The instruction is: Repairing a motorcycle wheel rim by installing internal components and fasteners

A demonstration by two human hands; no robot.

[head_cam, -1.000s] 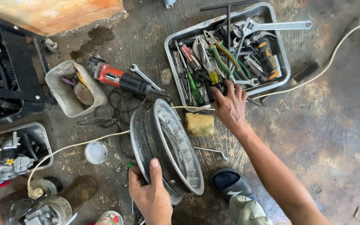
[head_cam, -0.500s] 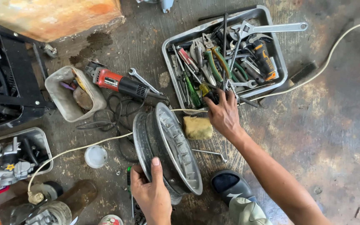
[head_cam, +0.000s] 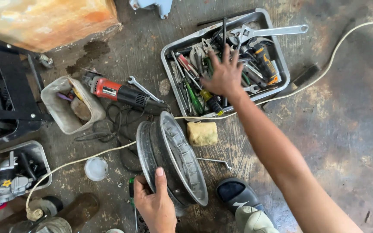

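Soft, even daylight falls where I work — shadows stay faint, my right hand [head_cam: 226, 74] blurs slightly, the wheel rim [head_cam: 182, 159] glints, and the edges bow a little.

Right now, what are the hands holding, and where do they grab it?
The left hand grips the metal wheel rim by its lower edge. The right hand holds nothing; it is spread over the tool tray.

Stained, dark concrete floor [head_cam: 359, 129]. Directly on it: metal tool tray [head_cam: 169, 64] toward the far edge; red-and-black power grinder [head_cam: 117, 92] with a wrench [head_cam: 141, 87] beside it; grimy plastic tub [head_cam: 55, 110] to its left; yellow sponge [head_cam: 202, 133] and wheel rim [head_cam: 173, 162] mid-floor; white cable [head_cam: 324, 73] trailing across; small white lid [head_cam: 96, 168]; black sandal [head_cam: 234, 194] near edge.
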